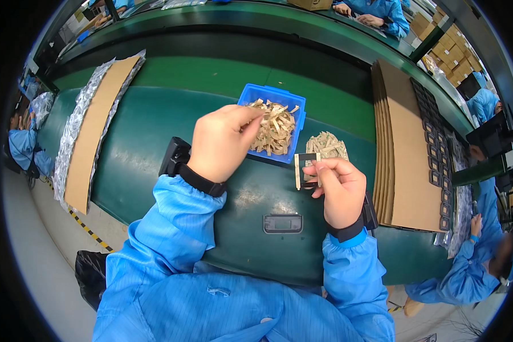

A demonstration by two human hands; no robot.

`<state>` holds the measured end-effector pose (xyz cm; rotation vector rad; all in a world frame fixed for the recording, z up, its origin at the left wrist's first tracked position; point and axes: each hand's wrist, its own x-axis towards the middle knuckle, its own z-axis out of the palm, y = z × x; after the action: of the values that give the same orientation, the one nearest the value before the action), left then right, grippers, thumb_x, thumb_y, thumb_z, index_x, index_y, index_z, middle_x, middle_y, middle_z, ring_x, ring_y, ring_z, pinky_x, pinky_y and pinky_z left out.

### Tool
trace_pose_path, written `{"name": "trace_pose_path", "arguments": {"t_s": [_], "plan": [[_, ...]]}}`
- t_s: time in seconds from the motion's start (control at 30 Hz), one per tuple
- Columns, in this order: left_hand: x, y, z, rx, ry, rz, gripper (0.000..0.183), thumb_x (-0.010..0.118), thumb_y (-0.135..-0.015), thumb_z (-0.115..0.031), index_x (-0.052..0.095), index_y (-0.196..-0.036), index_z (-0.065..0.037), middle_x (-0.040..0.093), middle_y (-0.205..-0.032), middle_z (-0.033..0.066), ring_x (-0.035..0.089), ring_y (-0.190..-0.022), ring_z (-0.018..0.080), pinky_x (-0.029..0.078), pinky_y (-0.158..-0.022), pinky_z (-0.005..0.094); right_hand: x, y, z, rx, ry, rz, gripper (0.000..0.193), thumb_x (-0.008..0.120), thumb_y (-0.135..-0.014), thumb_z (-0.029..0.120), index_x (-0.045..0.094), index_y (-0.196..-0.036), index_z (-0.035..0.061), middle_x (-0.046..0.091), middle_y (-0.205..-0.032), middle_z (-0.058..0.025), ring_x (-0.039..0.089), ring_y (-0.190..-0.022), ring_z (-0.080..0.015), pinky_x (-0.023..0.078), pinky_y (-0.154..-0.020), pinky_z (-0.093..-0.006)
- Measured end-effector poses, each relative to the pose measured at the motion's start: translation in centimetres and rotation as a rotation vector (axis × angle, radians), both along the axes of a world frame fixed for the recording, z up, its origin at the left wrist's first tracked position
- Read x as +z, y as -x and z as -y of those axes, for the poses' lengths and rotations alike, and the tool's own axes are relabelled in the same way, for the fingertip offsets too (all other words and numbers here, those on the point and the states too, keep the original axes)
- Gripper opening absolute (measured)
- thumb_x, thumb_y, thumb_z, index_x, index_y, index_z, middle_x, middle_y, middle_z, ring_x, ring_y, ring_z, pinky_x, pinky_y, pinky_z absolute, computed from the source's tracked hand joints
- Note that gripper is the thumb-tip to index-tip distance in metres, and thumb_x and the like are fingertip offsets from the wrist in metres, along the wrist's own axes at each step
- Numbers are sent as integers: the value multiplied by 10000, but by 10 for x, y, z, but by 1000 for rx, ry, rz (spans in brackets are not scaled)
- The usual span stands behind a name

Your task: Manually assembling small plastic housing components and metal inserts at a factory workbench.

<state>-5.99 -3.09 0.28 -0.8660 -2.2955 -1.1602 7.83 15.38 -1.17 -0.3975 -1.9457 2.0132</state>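
Pinching with left hand (pixel 219 139) over beige strips (pixel 273 143) in blue bin (pixel 298 130), can't tell if gripping one; holding strip-edged black frame (pixel 308 157) in right hand (pixel 345 194), over counter (pixel 137 142) near bin. Probably mid strip-handling; likely needing next: steady frame, left hand to its edge.

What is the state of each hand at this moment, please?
Left hand: at the blue bin, pinched posture; whether it holds beige strips cannot be told.
Right hand: closed, holding a small black frame.

Left hand (pixel 222 139), fingertips (pixel 256 113) pinched; right hand (pixel 344 194) nearer body, gripping; 2 forearms (pixel 182 219) extended forward.
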Motion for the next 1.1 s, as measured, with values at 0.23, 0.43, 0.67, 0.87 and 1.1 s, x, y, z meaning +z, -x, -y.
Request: {"name": "trace_pose_path", "arguments": {"t_s": [0.23, 0.43, 0.67, 0.87, 1.1], "plan": [[-10, 9, 1, -91, 73, 45, 200, 649, -827, 29, 759, -989, -14, 743, -967, 156, 732, -865, 276, 576, -762, 333, 1, 2, 0, 30, 69, 28, 119, 597, -974, 52, 682, -1014, -21, 745, -913, -121, 700, -677, -129, 517, -504, -214], [0, -11, -10, -428, -26, -7, 261, 771, -762, -46, 752, -1022, -43, 737, -992, 114, 713, -906, 288, 570, -786, 346, 0, 2, -1, 8, 123, 4, 104, 590, -977, 33, 668, -1015, -23, 735, -932, -122, 707, -716, -132, 556, -540, -225], [3, -44, -19, -519, 216, -276, 351, 841, -658, -93, 719, -986, -65, 692, -963, 30, 663, -828, 240, 561, -713, 356, -8, 2, -3, 43, 230, -66, 47, 581, -978, 8, 626, -977, -9, 725, -974, -124, 693, -825, -122, 578, -648, -233], [2, -38, -15, -487, -142, 214, 179, 781, -792, 11, 739, -964, -19, 727, -903, 79, 697, -812, 177, 558, -735, 275, -6, 5, -3, 29, 208, -130, 108, 599, -998, 70, 643, -1071, 4, 722, -1007, -91, 692, -879, -126, 552, -737, -241], [-10, -34, -17, -515, -526, 877, 133, 754, -870, 21, 711, -993, 48, 737, -982, 82, 673, -890, 106, 551, -813, 253, -10, 3, -5, 33, 123, -144, 164, 660, -972, 66, 659, -1122, -2, 704, -976, -59, 670, -848, -97, 534, -713, -224]]}}
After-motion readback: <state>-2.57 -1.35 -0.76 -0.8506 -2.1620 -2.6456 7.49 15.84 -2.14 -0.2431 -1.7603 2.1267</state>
